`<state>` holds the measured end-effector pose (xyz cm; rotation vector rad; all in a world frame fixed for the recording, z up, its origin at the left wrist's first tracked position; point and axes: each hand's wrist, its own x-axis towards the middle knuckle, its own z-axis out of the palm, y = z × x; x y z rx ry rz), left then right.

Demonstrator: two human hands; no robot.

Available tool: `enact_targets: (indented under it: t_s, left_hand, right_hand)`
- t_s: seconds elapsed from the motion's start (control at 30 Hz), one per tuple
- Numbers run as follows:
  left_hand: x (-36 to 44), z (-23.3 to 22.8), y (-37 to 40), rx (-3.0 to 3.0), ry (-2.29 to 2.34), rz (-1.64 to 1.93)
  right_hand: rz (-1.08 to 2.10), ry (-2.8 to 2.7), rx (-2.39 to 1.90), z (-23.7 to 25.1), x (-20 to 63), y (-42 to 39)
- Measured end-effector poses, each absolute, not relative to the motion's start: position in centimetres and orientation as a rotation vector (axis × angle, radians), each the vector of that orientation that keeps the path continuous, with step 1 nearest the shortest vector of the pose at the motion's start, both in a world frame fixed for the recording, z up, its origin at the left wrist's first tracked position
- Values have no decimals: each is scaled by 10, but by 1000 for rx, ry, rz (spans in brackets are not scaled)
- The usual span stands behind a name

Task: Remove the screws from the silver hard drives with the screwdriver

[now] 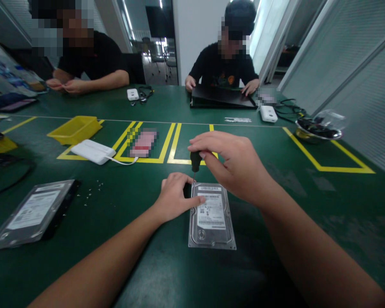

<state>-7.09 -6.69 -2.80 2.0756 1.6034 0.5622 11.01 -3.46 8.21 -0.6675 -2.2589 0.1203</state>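
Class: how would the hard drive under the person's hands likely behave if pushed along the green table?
The hard drive looks like a flat, rigid metal block, so it would probably slide, not roll or tip. Its smooth casing might slip; the left hand seems to steady it.

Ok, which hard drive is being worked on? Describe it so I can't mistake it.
On the green table, near its front edge, the bare hard drive lies label up between both hands. Unlike the other drive at far left, a screwdriver stands on its top corner.

Dark green tabletop (276,265) with yellow lines; silver drive (211,218), white label, lower centre; yellow bin (73,128) upper left; white box (93,151) beside it; black screwdriver (195,160).
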Motion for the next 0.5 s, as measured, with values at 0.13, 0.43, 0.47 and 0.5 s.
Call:
enact_targets:
  t_s: [0.13, 0.43, 0.47, 0.5]
  left_hand:
    - [-71, -29, -66, 2084, 1593, 569]
    - [-73, -32, -65, 2099, 1582, 582]
    - [-73, -31, -65, 2098, 1581, 581]
    - [-73, -31, -65, 2097, 1581, 579]
  right_hand:
    - [153, -2254, -656, 82, 109, -35]
    - [166, -2230, -692, 82, 108, -37]
    - [157, -2229, -703, 82, 108, -37]
    - [149, -2229, -715, 82, 108, -37]
